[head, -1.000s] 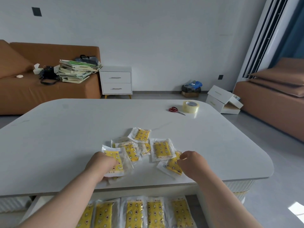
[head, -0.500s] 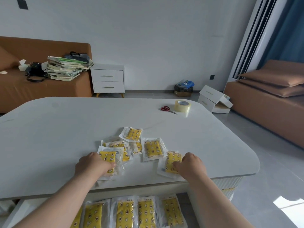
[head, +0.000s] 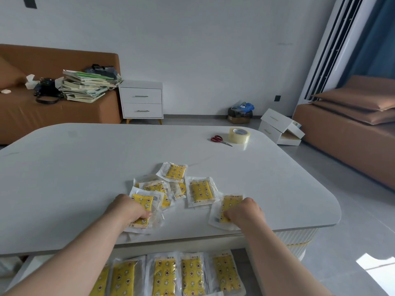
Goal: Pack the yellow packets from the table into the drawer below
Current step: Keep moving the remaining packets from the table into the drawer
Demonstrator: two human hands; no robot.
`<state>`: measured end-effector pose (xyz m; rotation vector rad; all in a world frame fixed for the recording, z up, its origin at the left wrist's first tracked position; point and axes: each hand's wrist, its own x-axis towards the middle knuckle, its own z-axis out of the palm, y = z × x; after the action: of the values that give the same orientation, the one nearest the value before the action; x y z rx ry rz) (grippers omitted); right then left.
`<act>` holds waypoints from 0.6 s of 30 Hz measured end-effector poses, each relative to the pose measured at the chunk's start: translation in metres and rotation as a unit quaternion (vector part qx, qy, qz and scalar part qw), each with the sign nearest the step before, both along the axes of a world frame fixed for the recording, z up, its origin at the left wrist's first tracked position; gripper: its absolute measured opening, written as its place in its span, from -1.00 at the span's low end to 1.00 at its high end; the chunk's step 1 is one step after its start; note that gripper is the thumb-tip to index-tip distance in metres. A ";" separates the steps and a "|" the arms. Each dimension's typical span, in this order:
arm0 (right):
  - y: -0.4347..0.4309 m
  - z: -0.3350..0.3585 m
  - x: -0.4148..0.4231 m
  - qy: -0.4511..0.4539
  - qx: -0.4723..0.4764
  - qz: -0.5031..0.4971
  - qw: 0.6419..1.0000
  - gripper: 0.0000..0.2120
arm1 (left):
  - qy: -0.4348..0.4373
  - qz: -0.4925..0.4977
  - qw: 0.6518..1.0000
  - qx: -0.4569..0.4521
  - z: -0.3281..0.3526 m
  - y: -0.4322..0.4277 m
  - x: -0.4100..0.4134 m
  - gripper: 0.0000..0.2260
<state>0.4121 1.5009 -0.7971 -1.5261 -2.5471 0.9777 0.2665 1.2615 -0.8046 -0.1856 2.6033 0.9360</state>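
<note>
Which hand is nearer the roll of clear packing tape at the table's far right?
Right. The right hand lies on a packet below the roll of clear packing tape; the left hand is farther left, across the packets.

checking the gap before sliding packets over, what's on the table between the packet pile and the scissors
Nothing: the head view shows bare table between the packet pile and the scissors.

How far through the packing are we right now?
Done: a row of yellow packets already fills the open drawer. In hand: the left hand presses on one packet and the right hand on another, both on the table. Left: at least four loose packets beyond them.
</note>
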 end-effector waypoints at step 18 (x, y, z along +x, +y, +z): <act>-0.001 0.003 0.004 0.153 -0.037 -0.047 0.986 -0.80 | 0.007 -0.019 1.000 -0.010 -0.007 0.006 0.008 -0.19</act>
<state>0.4165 1.4998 -0.7938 -1.3713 -2.2335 1.1996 0.2741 1.2680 -0.8121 -0.1362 2.6197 0.9017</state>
